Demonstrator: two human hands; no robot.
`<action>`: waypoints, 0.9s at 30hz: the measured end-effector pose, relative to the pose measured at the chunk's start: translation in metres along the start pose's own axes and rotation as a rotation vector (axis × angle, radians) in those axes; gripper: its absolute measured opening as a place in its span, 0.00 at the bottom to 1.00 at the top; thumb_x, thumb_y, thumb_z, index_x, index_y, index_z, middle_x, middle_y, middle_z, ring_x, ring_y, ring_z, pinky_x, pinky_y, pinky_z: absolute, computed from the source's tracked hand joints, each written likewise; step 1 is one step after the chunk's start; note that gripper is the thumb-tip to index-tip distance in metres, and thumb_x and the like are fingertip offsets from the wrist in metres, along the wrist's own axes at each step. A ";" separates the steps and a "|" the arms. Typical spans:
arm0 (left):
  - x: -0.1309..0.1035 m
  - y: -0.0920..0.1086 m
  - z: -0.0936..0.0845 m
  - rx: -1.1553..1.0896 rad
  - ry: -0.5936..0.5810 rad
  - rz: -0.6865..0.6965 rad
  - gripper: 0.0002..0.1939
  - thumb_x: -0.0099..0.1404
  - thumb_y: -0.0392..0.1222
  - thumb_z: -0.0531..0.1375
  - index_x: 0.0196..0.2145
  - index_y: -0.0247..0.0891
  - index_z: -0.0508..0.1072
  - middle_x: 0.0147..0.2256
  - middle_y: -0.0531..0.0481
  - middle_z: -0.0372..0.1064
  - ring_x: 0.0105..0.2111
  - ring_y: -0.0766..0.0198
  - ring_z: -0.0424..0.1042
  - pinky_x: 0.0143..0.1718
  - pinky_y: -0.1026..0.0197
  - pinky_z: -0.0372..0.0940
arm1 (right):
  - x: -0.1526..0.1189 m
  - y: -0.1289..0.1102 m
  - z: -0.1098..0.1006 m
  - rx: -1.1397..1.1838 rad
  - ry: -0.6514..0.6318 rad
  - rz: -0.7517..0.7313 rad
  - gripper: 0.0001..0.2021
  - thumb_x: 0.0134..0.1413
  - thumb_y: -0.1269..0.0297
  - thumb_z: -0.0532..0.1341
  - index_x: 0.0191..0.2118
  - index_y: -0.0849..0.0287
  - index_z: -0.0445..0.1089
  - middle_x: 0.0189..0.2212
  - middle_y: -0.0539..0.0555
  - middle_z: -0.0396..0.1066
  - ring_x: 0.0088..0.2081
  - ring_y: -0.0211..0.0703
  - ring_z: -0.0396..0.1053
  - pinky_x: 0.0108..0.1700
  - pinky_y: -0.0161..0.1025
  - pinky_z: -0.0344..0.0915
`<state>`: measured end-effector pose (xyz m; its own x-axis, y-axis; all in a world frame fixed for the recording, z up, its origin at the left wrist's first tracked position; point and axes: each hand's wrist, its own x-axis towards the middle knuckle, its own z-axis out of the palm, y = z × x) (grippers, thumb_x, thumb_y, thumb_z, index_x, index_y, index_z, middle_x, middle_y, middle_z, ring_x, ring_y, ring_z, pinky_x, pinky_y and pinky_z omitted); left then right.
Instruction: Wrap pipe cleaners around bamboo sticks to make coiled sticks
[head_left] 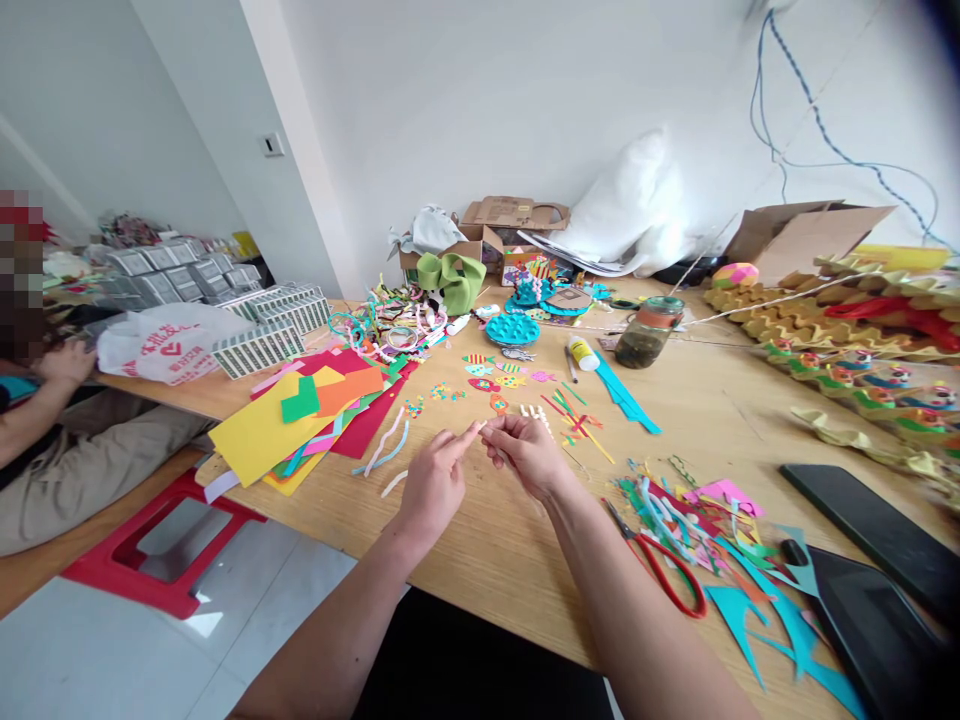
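My left hand (pixel 439 478) and my right hand (pixel 526 456) meet over the table, fingertips touching. The left forefinger points at the right fingertips, its other fingers curled. Thumb and forefinger of the right hand pinch together. A tiny pale thing seems to be between the fingertips, too small to name. Just beyond them lie several patterned paper fish (pixel 481 384) and small coloured paper dots (pixel 448 392). Fuzzy pipe cleaners (pixel 388 455) lie left of my left hand. Thin coloured paper strips (pixel 571 412) are beyond my right hand.
Left are stacked coloured sheets (pixel 262 430). Beyond lie a glue bottle (pixel 582 354) and a glass jar (pixel 646 335). Red-handled scissors (pixel 667 575), paper scraps (pixel 694 525) and a phone (pixel 862 535) sit right. Egg trays (pixel 795 310) stand far right. Another person's hand (pixel 69 362) is left.
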<state>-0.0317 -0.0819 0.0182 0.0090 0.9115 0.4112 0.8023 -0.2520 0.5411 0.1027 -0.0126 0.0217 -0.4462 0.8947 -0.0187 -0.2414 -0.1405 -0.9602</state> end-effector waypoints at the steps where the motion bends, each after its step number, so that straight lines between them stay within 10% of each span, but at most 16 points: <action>1: 0.001 -0.001 0.000 -0.047 0.003 -0.005 0.27 0.60 0.25 0.47 0.55 0.41 0.64 0.32 0.48 0.66 0.33 0.66 0.65 0.36 0.64 0.61 | 0.000 0.000 0.000 -0.010 0.005 -0.005 0.15 0.34 0.56 0.68 0.23 0.61 0.67 0.14 0.47 0.63 0.15 0.31 0.57 0.18 0.32 0.54; 12: 0.016 0.001 -0.010 -0.691 -0.024 -0.469 0.18 0.56 0.51 0.58 0.35 0.32 0.72 0.27 0.46 0.72 0.16 0.72 0.62 0.13 0.70 0.54 | -0.002 -0.001 0.002 -0.210 -0.079 -0.077 0.13 0.41 0.55 0.65 0.26 0.61 0.66 0.16 0.47 0.64 0.16 0.32 0.60 0.18 0.32 0.58; 27: 0.022 0.006 -0.010 -0.828 0.074 -0.516 0.16 0.48 0.49 0.64 0.30 0.33 0.75 0.20 0.53 0.67 0.14 0.76 0.56 0.15 0.70 0.51 | -0.006 -0.008 0.004 -0.230 -0.093 -0.116 0.13 0.42 0.55 0.65 0.27 0.61 0.66 0.16 0.46 0.64 0.16 0.32 0.59 0.18 0.31 0.57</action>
<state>-0.0328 -0.0667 0.0383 -0.2858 0.9583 0.0088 0.0243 -0.0019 0.9997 0.1041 -0.0182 0.0308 -0.5070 0.8548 0.1106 -0.0985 0.0700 -0.9927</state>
